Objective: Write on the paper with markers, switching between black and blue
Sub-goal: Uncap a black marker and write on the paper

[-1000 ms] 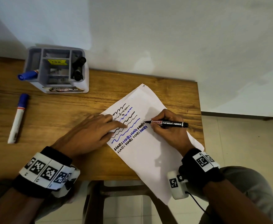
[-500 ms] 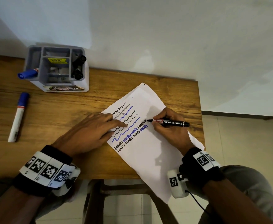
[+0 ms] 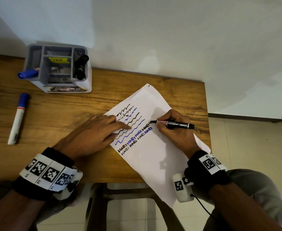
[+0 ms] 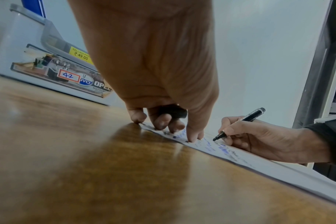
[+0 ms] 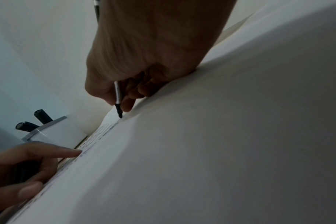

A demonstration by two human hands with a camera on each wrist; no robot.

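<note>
A white paper (image 3: 153,155) lies slanted on the wooden table (image 3: 70,114), bearing black and blue wavy lines and rows of "HARI". My right hand (image 3: 158,125) grips an uncapped black marker (image 3: 177,125), its tip on the paper at the end of the upper word row. The marker tip (image 5: 118,111) touches the sheet. My left hand (image 3: 116,126) presses its fingertips (image 4: 192,136) on the paper's left edge over the wavy lines. A dark cap-like piece (image 4: 172,112) is tucked under its fingers. A capped blue marker (image 3: 18,119) lies at the table's left.
A grey and white organizer (image 3: 36,80) stands at the back left, with a blue marker (image 3: 27,74) leaning out and two black markers (image 3: 81,64) in its right slot. The table's right edge (image 3: 207,130) is close beside my right hand, and the paper overhangs the front edge.
The black marker tip has crept right along the upper word row, leaving new black strokes after the last "HARI". My left hand has kept its place on the paper.
</note>
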